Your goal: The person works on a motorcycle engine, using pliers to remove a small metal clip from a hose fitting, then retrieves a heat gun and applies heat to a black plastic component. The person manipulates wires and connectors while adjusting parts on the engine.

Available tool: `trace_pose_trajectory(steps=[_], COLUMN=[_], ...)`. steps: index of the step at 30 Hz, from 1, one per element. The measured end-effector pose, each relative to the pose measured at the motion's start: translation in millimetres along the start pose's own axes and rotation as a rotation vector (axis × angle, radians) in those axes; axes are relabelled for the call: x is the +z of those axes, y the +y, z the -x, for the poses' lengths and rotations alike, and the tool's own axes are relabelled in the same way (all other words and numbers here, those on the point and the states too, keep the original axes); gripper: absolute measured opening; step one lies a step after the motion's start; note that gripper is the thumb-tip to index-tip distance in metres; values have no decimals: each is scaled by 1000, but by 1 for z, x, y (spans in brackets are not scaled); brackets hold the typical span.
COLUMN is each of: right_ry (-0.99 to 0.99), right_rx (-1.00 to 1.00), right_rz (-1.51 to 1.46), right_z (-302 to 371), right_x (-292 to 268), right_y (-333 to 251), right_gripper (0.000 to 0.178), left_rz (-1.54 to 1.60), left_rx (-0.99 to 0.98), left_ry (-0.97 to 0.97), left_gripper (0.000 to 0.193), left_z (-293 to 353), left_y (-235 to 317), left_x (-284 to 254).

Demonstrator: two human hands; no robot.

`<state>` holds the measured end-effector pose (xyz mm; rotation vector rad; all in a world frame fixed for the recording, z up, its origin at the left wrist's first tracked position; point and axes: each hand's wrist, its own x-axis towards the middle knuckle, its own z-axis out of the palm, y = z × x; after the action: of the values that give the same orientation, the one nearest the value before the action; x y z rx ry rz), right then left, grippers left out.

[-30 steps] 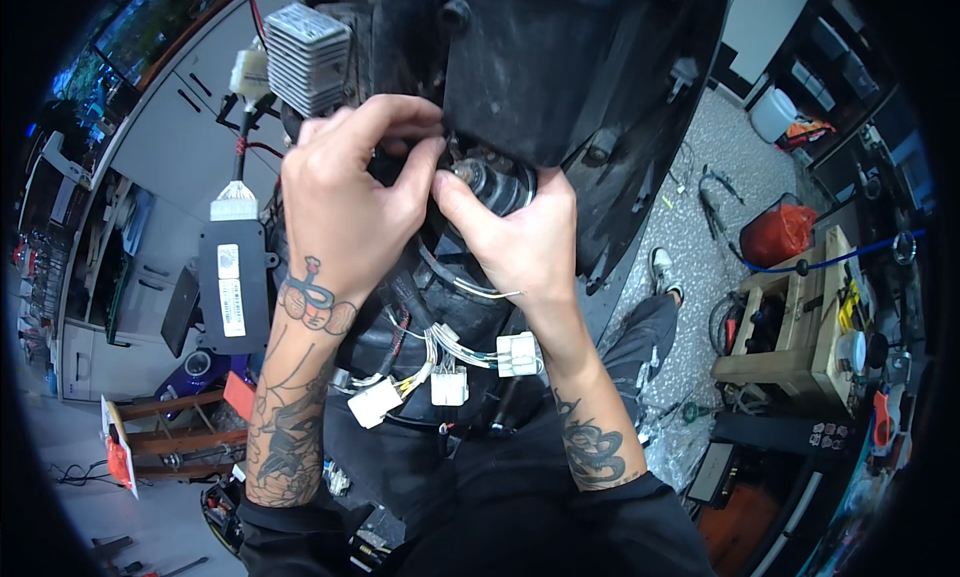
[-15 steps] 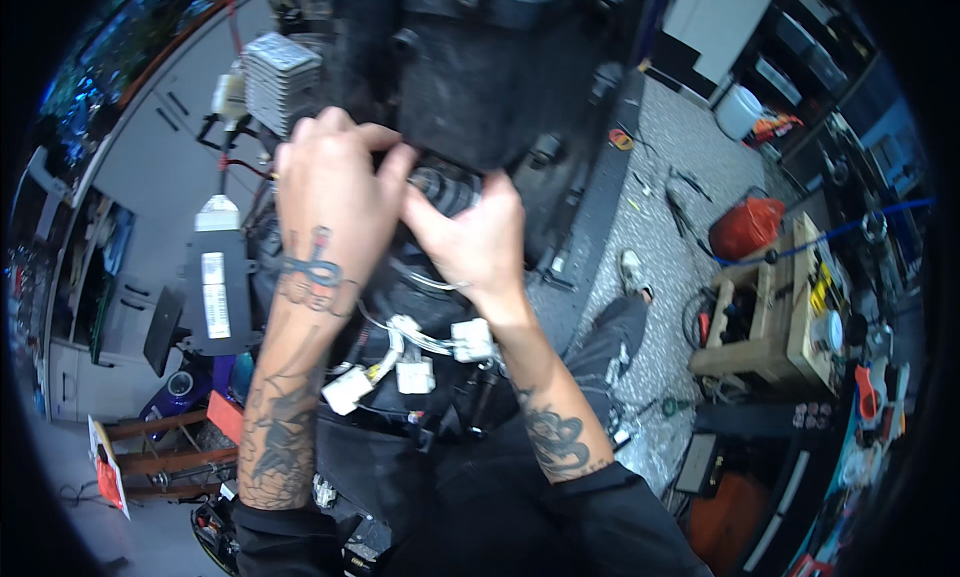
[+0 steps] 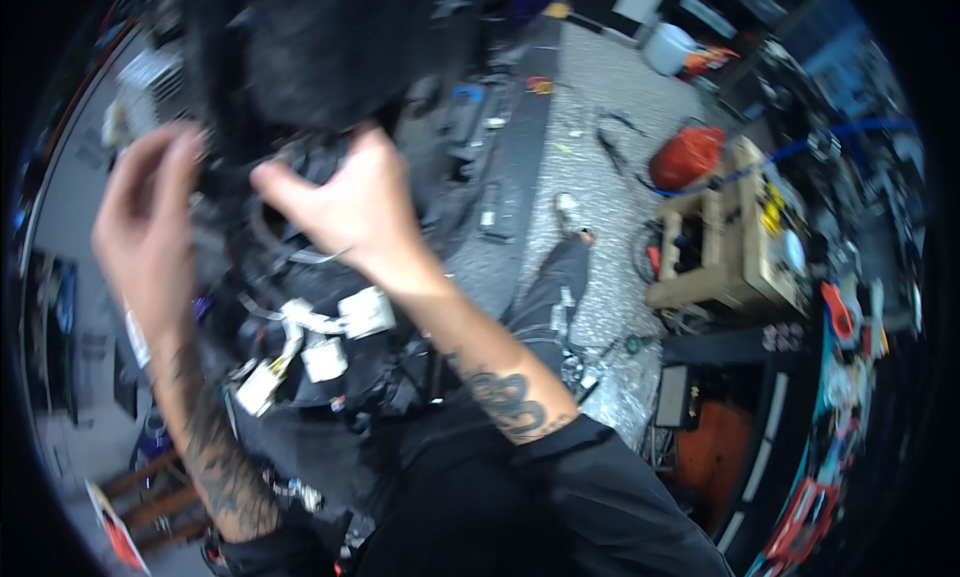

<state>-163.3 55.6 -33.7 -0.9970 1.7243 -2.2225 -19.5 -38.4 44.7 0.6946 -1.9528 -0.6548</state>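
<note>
My right hand (image 3: 355, 207) reaches into a dark, cluttered machine assembly, thumb and fingers on either side of a black ribbed part (image 3: 312, 159). Its fingertips are partly hidden beneath a large black cover (image 3: 310, 57). My left hand (image 3: 150, 222) is raised at the left of the assembly, bent-fingered and smeared by motion. Whether it holds anything does not show. Thin pale wires (image 3: 315, 258) run under my right wrist. Below them, several white connectors (image 3: 324, 359) hang on short leads.
A finned metal block (image 3: 152, 82) stands at the far left. On the right are a wooden stand (image 3: 715, 247), a red bag (image 3: 688, 157), a white bucket (image 3: 670, 49) and a blue hose (image 3: 790, 155). Another person's leg and shoe (image 3: 568, 212) show on the speckled floor.
The view has swung, so the scene shifts left. My left hand has drawn away leftward from the black ribbed part. My right hand stays at that part.
</note>
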Motion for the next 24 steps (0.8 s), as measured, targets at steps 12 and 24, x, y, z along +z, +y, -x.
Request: trace_pose_trajectory(steps=[12,24], right_ry=[-332,482], right_rx=[44,485], right_rz=[72,736], right_z=[125,223], right_x=[-170,-449], right_y=[-84,20], right_gripper=[54,40], left_rz=[79,292], left_rx=[140,-32], left_ry=[-525,-565], left_gripper=[28,13], left_z=[78,77], left_y=[25,15], left_x=[-13,-17])
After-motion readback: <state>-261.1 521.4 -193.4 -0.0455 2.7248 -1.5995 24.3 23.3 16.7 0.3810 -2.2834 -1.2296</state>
